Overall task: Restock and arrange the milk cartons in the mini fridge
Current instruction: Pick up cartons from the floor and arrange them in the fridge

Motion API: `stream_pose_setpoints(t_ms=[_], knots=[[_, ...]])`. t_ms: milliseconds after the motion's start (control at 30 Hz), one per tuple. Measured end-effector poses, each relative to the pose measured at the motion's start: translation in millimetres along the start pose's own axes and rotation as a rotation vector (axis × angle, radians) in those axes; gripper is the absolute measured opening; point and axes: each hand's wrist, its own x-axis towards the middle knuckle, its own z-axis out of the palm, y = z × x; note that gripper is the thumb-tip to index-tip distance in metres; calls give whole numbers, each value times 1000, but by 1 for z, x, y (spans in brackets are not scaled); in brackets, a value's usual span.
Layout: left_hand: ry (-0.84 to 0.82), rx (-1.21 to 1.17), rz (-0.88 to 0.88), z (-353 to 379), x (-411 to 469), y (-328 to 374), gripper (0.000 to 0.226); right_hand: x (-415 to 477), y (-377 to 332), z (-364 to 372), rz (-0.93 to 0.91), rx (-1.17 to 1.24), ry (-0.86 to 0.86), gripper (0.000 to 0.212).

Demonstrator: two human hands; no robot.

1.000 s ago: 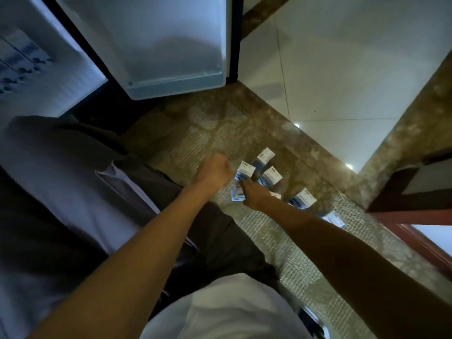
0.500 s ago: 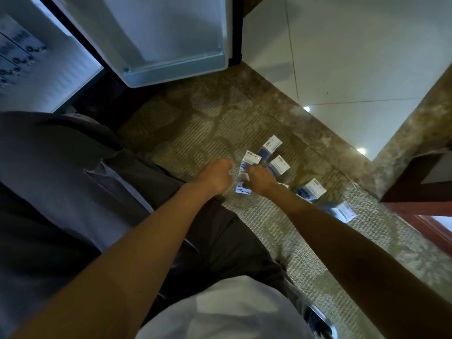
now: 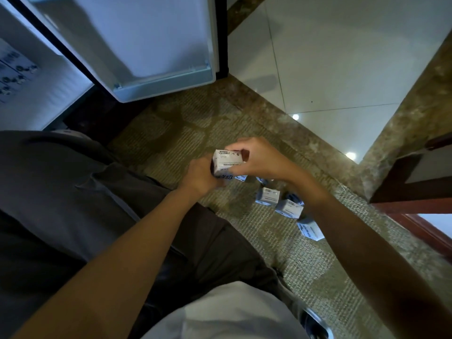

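We have lifted one milk carton (image 3: 228, 162) off the carpet (image 3: 176, 133); left hand (image 3: 199, 176) and right hand (image 3: 259, 159) both grip it between them.

Open fridge door (image 3: 156, 45) blocks ahead; carpet (image 3: 171, 133) btwn door & floor cartons (image 3: 267, 195) free.

Hotel-like room: carpet (image 3: 171, 133), mini fridge (image 3: 151, 40)

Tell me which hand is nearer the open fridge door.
Left. The left hand grips a milk carton below the fridge door, on the door's side; the right hand holds the same carton from farther right.
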Motion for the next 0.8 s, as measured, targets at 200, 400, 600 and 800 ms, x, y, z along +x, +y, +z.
stream_pose_setpoints(t_ms=[200, 400, 600, 800], knots=[[78, -124, -112, 0, -3, 0, 51, -12, 46, 6, 291, 643, 206, 26], [85, -340, -245, -1, 1, -5, 43, -3, 125, 73, 632, -344, -88, 39], [90, -484, -292, -1, -1, -8, 44, -10, 149, 110, 777, -405, -182, 46], [92, -486, -288, 0, -2, -8, 45, -6, 142, 105, 729, -420, -118, 42]])
